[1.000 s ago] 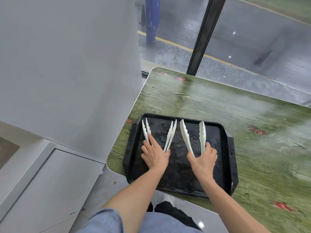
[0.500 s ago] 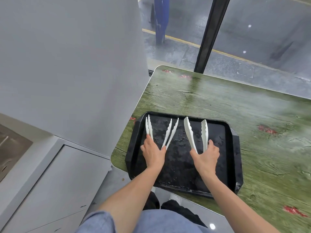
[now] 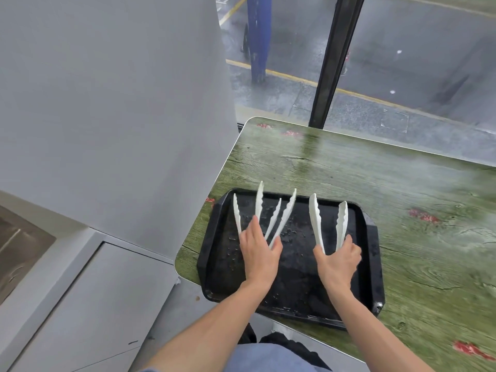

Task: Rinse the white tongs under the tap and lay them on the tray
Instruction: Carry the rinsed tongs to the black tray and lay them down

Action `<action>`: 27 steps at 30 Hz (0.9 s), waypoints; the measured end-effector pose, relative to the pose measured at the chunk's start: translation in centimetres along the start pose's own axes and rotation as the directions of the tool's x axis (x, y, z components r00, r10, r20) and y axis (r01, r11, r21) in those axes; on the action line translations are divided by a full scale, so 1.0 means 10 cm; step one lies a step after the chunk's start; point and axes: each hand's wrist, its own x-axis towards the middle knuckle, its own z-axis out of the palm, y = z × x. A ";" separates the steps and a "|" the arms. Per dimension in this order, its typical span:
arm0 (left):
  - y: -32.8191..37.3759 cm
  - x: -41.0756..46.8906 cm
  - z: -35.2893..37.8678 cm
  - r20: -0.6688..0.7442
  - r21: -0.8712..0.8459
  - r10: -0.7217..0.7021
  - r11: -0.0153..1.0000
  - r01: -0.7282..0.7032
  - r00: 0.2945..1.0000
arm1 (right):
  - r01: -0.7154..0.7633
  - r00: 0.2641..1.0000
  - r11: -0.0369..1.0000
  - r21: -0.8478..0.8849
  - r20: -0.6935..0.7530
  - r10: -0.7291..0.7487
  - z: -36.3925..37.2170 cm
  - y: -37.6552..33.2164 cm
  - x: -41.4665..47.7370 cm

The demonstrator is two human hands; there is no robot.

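Palms down over the black tray [image 3: 214,237] on the green table [image 3: 402,189], your left hand [image 3: 259,255] clasps two white tongs [image 3: 285,213], your right hand [image 3: 338,260] a third pair [image 3: 314,221], prongs fanned forward. Your hands hide the hinge ends; whether the tips touch the tray cannot be told.

White tongs [image 3: 314,218], black tray [image 3: 371,264], green wood-grain table [image 3: 375,183] with red blotches [image 3: 424,216], perhaps flowers; grey wall [image 3: 107,103].
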 end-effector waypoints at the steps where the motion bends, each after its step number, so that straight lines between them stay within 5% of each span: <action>1: 0.03 -0.04 0.07 0.035 -0.025 0.008 1.000 -0.007 0.999 | -0.011 1.000 1.000 0.002 -0.017 0.011 -0.03 0.03 0.01; 8: 0.08 -0.19 0.47 0.202 -0.107 -0.018 0.993 0.040 0.979 | -0.095 0.994 0.995 -0.015 -0.063 0.094 -0.09 0.23 0.07; 27: 0.06 -0.09 0.66 0.090 0.215 -0.160 0.967 0.137 0.983 | -0.074 0.997 0.968 -0.239 -0.046 0.065 0.14 0.24 0.15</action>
